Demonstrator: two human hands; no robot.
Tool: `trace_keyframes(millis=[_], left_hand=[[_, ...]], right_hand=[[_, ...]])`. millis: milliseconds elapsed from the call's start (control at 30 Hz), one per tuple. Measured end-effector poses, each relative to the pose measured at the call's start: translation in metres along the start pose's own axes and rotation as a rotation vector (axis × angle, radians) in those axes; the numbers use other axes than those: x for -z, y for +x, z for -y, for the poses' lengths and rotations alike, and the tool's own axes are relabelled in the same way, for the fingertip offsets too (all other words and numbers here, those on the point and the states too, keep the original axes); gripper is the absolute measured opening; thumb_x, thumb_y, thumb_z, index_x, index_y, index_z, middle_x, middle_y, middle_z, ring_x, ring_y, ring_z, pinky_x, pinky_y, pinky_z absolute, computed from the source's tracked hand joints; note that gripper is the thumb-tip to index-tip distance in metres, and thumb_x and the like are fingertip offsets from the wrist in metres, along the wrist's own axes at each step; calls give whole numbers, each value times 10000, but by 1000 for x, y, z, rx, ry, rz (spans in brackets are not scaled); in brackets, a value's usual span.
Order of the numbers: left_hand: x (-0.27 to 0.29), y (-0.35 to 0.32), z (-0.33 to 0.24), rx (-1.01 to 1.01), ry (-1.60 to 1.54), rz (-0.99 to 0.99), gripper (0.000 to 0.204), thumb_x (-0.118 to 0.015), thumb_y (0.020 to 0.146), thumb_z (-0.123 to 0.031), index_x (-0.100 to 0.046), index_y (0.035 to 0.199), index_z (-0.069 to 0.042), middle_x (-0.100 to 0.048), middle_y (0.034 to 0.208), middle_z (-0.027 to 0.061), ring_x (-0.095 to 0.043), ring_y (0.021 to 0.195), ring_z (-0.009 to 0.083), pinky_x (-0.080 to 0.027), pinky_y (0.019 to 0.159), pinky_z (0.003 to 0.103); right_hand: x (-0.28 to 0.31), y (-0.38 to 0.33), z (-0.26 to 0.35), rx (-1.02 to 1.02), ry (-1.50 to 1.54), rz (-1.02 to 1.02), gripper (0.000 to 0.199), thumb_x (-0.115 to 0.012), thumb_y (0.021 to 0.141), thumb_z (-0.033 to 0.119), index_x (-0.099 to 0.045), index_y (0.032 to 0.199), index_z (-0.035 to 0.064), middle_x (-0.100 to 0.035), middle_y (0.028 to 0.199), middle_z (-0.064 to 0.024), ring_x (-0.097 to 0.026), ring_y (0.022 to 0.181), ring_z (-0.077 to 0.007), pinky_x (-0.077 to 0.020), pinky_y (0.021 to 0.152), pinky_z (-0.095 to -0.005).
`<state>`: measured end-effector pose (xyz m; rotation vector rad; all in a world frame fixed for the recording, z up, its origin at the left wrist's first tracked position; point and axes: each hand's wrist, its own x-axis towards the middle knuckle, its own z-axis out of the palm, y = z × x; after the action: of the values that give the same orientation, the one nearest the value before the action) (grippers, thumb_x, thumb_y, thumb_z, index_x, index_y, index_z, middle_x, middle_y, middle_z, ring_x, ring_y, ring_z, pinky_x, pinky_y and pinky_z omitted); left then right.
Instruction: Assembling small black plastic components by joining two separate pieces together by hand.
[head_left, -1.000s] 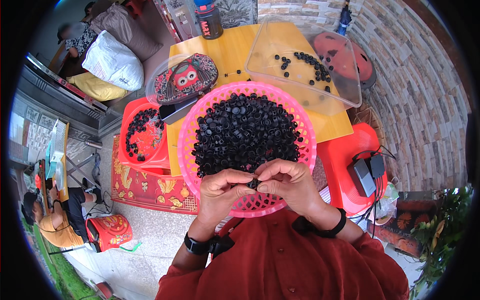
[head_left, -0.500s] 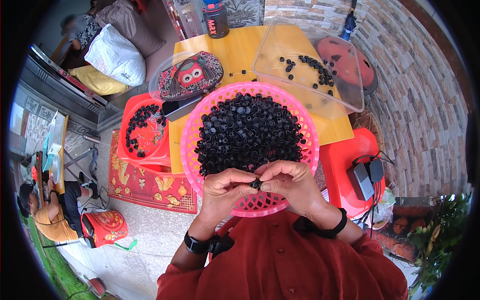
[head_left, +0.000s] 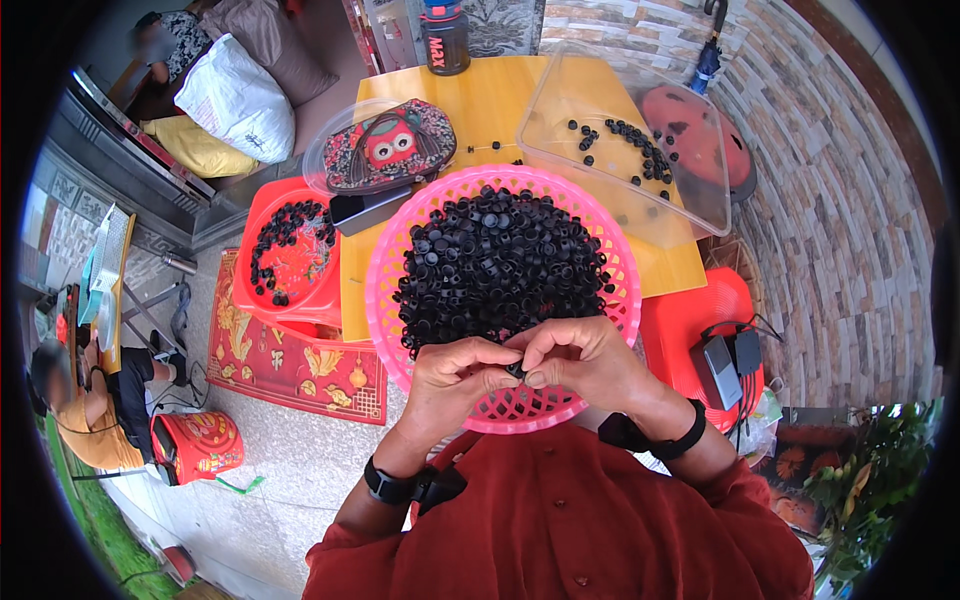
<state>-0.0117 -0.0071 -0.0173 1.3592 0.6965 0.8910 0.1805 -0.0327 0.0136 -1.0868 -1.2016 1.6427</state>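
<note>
Red-sleeved forearms enter from the lower edge, a black band on each wrist. Left hand (head_left: pixel 455 378) and right hand (head_left: pixel 585 358) meet fingertip to fingertip over the near rim of the pink basket (head_left: pixel 385 300). Both hands pinch one small black part (head_left: pixel 516 370) between them; fingers curled closed around it.

Pink basket sits on the yellow surface (head_left: pixel 500 100), heaped with black parts (head_left: pixel 500 265) of the same kind.

Left of the basket: red tray (head_left: pixel 250 295) holding a looser scatter of black parts, beside a dark phone (head_left: pixel 365 208).

Right, lower down: red stool (head_left: pixel 700 320) carrying a grey box with cables (head_left: pixel 718 368).

Farther: clear plastic bin (head_left: pixel 640 200) with a few black parts inside, right of centre. Patterned pouch (head_left: pixel 385 148) under a clear lid, left of centre. Dark bottle (head_left: pixel 445 35) at the far edge.
</note>
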Motion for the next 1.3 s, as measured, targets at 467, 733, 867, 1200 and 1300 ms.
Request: trace_keyframes(millis=[467,733,867,1200,1300], left_hand=[[1,0,0,-27,-66,4,175,-633,765,84,-660,923,14,-661,825,98,-657,727,147,-544,661,245],[4,-1,2,-41,-44,33,179,-602,777,133,-622,939,59,-634,868,135,-662,757,191,-566,686,276],[4,-1,1,-30,-36,27,170,-602,777,133,-619,931,62,-636,865,136,-664,748,196,-569,680,279],[-3,0,-1,-43,-178,-45,161,-583,800,113,-632,931,33,-658,836,105,-662,728,158,-562,668,258],[-6,3,-4,-68,-109,-27,194,-585,794,116,-635,954,19,-652,855,104,-656,729,153,-556,664,246]], right_hand=[[4,6,-10,20,24,34,92,-631,786,-68,-587,828,1,-643,1020,-140,-615,867,-129,-517,759,-264],[9,12,-16,71,102,150,156,-622,801,-61,-561,926,11,-625,1036,-106,-607,907,-124,-515,781,-264],[6,15,-16,68,133,131,202,-616,788,-78,-568,959,18,-622,903,-38,-602,836,-90,-504,746,-244],[6,19,-16,86,240,203,226,-636,822,22,-574,1040,20,-617,972,-48,-599,867,-104,-502,753,-245],[12,14,-16,70,225,186,258,-615,831,-8,-565,1083,19,-617,941,-44,-597,858,-99,-497,755,-243]])
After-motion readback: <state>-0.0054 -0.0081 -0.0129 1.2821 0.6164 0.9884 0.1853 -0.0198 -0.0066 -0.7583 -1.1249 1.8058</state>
